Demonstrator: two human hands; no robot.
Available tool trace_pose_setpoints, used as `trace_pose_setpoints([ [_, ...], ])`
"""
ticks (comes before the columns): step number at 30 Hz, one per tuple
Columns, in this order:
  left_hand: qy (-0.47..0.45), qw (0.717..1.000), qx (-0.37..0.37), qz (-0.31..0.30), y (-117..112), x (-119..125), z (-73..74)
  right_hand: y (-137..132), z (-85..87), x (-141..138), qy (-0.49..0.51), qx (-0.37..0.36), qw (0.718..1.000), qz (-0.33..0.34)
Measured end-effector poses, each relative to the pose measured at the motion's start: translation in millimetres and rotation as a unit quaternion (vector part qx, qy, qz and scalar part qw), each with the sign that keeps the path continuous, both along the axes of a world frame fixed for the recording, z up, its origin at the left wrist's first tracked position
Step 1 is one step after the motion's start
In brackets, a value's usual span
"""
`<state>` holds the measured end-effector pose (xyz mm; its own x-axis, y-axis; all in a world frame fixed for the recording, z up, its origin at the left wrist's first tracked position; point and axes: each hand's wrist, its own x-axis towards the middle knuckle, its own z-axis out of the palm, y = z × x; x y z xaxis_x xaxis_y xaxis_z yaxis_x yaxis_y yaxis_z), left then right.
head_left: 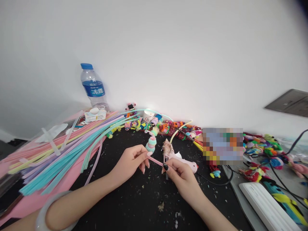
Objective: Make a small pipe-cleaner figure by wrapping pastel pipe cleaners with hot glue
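Left hand (133, 159) and right hand (182, 175) pinch a pink strip (156, 161) running left to right between them. The striped coil (151, 144) sits at the left fingertips' far side.

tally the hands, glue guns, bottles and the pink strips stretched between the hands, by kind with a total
Hands: 2 (left hand, right hand)
Pink strip stretched between the hands: 1
Glue gun: 1
Bottle: 1
Total: 5
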<state>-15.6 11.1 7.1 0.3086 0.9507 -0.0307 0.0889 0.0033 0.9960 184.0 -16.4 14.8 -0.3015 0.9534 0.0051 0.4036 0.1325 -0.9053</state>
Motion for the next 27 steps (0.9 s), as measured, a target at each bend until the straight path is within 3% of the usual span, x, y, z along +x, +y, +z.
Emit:
trace_pose_setpoints([
  [2, 0.016, 0.999, 0.003, -0.031, 0, -2, 1.1, 3, 0.8, 2, 0.029, -0.017, 0.999, -0.011],
  [7, 0.067, 0.981, -0.037, -0.179, -4, -7, 2.9, 8, 7.7, 6, 0.041, -0.031, 0.999, -0.002],
  [9, 0.054, 0.977, -0.057, -0.197, -4, -6, 2.0, 9, 8.8, 8, 0.038, -0.031, 0.999, -0.004],
  [15, -0.097, 0.986, -0.062, -0.117, 1, -4, -1.4, 8, 4.1, 9, 0.065, -0.017, 0.997, -0.046],
  [22, -0.051, 0.994, -0.044, -0.085, -4, 0, 1.7, 5, 1.7, 3, 0.142, -0.094, 0.984, -0.055],
  [27, -0.08, 0.991, -0.059, -0.089, -6, 2, 1.5, 3, -2.8, 4, 0.215, -0.124, 0.966, -0.07],
])
